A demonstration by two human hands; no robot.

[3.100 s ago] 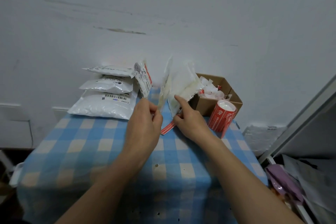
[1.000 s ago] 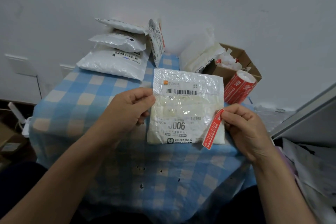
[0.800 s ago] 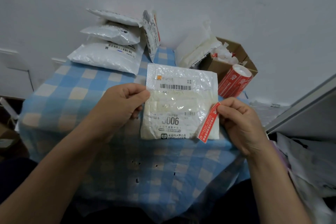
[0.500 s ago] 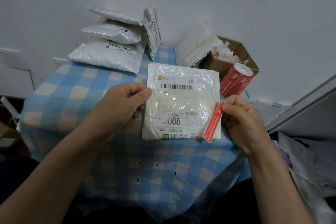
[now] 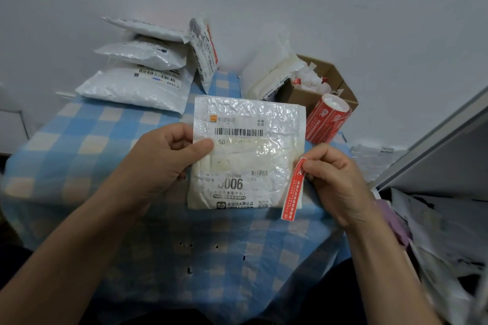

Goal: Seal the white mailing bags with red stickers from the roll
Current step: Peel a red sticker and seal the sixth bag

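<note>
Head view: the left hand (image 5: 163, 163) pinches the left edge of a white mailing bag (image 5: 248, 155), which is held above the blue-checked tablecloth (image 5: 105, 140). At the bag's right edge, the right hand (image 5: 335, 179) pinches the top end of a red sticker (image 5: 293, 190). Behind the bag to the right, the red sticker roll (image 5: 328, 119) lies against a cardboard box (image 5: 324, 82). Behind the bag to the left is a pile of white bags (image 5: 137, 87).

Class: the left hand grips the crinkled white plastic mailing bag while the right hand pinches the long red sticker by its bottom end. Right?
Wrong end: in the head view the right hand pinches the long red sticker by its top end. The left hand grips the crinkled white plastic mailing bag.
</note>
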